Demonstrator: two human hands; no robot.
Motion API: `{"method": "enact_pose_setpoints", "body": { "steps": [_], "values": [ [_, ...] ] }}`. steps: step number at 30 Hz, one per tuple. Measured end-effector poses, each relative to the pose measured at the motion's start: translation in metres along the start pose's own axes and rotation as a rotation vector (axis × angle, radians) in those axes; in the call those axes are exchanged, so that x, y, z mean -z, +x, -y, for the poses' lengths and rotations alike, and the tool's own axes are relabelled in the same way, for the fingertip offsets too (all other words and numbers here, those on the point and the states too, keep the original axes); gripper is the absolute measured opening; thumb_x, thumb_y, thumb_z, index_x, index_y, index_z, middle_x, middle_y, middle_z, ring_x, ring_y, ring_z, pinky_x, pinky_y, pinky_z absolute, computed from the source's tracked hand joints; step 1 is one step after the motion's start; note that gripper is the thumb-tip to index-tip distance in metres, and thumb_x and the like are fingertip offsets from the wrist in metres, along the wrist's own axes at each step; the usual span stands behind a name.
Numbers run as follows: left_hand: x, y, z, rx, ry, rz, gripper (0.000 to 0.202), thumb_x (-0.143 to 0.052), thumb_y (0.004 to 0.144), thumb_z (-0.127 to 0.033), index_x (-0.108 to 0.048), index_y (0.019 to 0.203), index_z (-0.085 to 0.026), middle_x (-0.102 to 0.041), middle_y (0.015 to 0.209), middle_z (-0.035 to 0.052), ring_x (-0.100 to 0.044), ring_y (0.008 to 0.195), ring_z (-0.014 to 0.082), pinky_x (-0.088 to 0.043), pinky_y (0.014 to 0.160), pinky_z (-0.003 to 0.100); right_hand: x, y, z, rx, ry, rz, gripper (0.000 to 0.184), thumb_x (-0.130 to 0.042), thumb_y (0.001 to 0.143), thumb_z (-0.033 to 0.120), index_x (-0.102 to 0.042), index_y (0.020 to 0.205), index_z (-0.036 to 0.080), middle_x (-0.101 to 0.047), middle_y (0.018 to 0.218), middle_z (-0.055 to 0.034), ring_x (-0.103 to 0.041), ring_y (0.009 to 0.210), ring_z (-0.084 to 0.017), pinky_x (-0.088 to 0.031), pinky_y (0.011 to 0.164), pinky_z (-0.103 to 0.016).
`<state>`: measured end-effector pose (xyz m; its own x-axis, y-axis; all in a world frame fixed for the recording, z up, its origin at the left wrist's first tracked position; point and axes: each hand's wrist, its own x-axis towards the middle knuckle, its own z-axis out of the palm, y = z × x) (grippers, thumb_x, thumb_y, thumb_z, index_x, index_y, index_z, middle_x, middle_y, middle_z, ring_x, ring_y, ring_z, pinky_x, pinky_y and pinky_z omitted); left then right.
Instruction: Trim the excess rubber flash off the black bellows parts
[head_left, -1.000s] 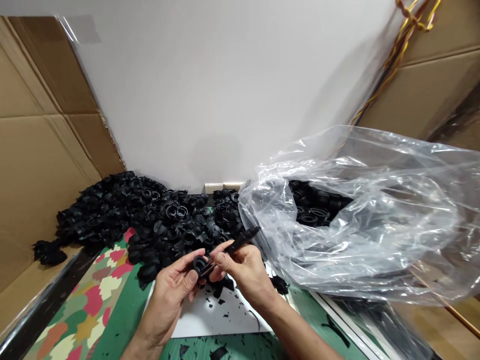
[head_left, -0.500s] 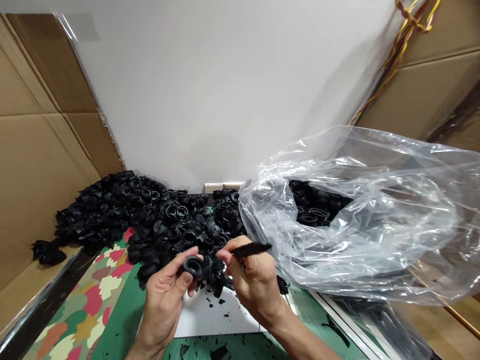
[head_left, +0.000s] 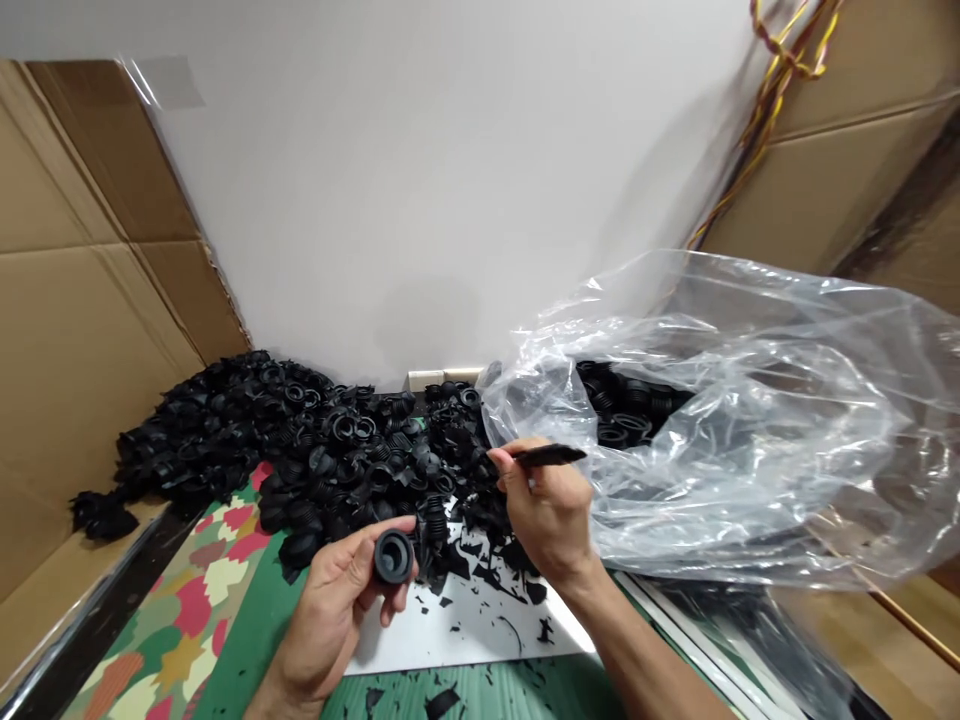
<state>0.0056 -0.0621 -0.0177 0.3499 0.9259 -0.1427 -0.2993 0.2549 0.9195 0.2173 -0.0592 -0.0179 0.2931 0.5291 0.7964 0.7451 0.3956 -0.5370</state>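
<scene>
My left hand (head_left: pixel 334 610) is closed around a black rubber bellows boot (head_left: pixel 394 556), its round open end turned up toward me. To the right and higher up, my right hand (head_left: pixel 551 510) pinches a slim black piece (head_left: pixel 551 455) that lies across the top of the fingers; its exact kind I cannot make out. Beyond both hands spreads a heap of black rubber boots (head_left: pixel 322 460), several with torn flaps. Below them is a white board (head_left: pixel 420 640) strewn with black rubber scraps (head_left: pixel 487 570).
A clear plastic bag (head_left: pixel 750 480) with more black boots inside stands at the right. Cardboard (head_left: pixel 67 330) walls the left side. Twisted yellow and dark wires (head_left: pixel 787 70) hang at the upper right. Camouflage-patterned sheeting (head_left: pixel 180 620) lies at the left on the green surface (head_left: pixel 480 695).
My right hand has moved up and right, away from the boot, still pinching the black piece. My left hand has lowered slightly and turned the boot's opening more toward me.
</scene>
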Motion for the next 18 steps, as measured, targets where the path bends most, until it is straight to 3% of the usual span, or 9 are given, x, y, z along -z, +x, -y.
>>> {"method": "enact_pose_setpoints", "body": {
  "steps": [7,13,18],
  "values": [
    [-0.004,0.000,-0.004,-0.068,0.018,-0.089,0.036,-0.079,0.067,-0.034,-0.076,0.098,-0.015,-0.073,0.089,0.0127,-0.059,0.059,0.0150,-0.043,0.048,0.022,0.000,-0.002,0.023,-0.260,0.414,0.505,0.030,-0.048,0.090,0.039,-0.053,0.068,0.019,-0.053,0.061,-0.0007,-0.049,0.055,-0.014,-0.038,0.050,-0.025],
    [-0.004,-0.001,-0.006,-0.093,0.059,-0.116,0.037,-0.083,0.062,-0.030,-0.076,0.095,-0.014,-0.073,0.074,0.0095,-0.055,0.054,0.0125,-0.046,0.052,0.023,-0.005,-0.009,0.029,-0.452,0.605,0.648,0.028,-0.047,0.090,0.037,-0.054,0.072,0.017,-0.050,0.061,0.0012,-0.046,0.056,-0.012,-0.037,0.051,-0.023],
    [-0.005,0.000,-0.006,-0.115,0.071,-0.131,0.038,-0.084,0.059,-0.030,-0.076,0.093,-0.014,-0.070,0.073,0.0077,-0.055,0.056,0.0130,-0.047,0.051,0.023,-0.008,-0.012,0.034,-0.388,0.477,0.775,0.017,-0.049,0.085,0.021,-0.059,0.071,0.017,-0.055,0.063,0.0014,-0.047,0.057,-0.012,-0.036,0.054,-0.022]
  ]
}}
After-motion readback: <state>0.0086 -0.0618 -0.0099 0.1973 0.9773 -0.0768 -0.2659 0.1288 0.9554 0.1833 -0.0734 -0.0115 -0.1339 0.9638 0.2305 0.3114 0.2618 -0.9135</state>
